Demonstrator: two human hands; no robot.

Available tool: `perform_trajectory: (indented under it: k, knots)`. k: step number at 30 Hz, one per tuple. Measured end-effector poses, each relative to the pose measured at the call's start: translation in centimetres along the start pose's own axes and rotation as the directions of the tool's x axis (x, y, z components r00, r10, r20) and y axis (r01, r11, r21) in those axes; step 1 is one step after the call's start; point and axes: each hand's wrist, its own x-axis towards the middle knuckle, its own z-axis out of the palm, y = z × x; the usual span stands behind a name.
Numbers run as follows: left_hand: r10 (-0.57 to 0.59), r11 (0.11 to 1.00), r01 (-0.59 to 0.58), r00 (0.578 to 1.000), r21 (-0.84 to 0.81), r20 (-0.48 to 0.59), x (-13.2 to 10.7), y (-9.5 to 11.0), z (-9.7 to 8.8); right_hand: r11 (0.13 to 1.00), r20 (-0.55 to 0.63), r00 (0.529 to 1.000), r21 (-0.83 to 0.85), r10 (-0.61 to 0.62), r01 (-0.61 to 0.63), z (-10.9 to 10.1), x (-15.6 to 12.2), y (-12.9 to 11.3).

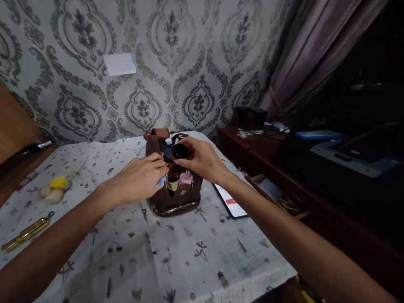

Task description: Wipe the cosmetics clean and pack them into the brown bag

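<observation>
Nearest on the cloth-covered tabletop [181,256] lies 1 gold-coloured object [26,234]. Beyond, a brown bag [175,201] stands unzipped, mouth upward, probably so its inside is reachable. The left hand [138,178] has its fingers curled nearly closed at the bag's left edge, perhaps steadying it; whether it grips, I cannot tell. The right hand [199,157], spread partway, grasps 1 round black container [179,152] above the opening.

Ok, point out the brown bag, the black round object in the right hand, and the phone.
Brown bag [175,202]: head view, on its front wall above the zip.
Black round object [179,151]: head view, on its dark round face.
Phone [234,208]: head view, on its lit screen.
</observation>
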Motion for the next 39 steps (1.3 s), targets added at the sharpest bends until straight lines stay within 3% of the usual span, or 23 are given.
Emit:
perform_trajectory:
  k: [5, 9, 14, 20, 30, 39]
  knots:
    - [-0.006, 1.0, 0.007, 0.996, -0.011, 0.085, 0.1, 0.0, -0.1, 0.967, 0.192, 0.981, -0.252, 0.014, 0.035, 0.0, 0.8, -0.7]
    - [-0.013, 1.0, 0.013, 0.998, 0.001, 0.063, -0.3, -0.1, 0.5, 0.896, 0.332, 0.942, -0.43, 0.044, 0.11, 0.6, 1.5, -1.0]
    - [-0.033, 0.999, 0.035, 0.997, -0.022, 0.071, -0.7, -0.2, 0.6, 0.784, 0.426, 0.896, -0.596, 0.127, 0.172, 1.7, 2.5, -1.6]
    - [-0.028, 0.998, 0.031, 0.998, -0.046, 0.06, -0.9, -0.2, 0.7, 0.744, 0.521, 0.835, -0.627, 0.179, 0.232, 2.2, 3.1, -2.7]
    - [-0.023, 0.995, 0.024, 1.0, -0.093, 0.005, -1.1, -0.3, 1.0, 0.708, 0.57, 0.804, -0.638, 0.169, 0.303, 2.3, 3.3, -2.7]
    - [-0.022, 0.998, 0.024, 0.999, -0.063, 0.024, -1.2, -0.4, 1.0, 0.689, 0.62, 0.764, -0.633, 0.178, 0.353, 2.2, 3.6, -3.2]
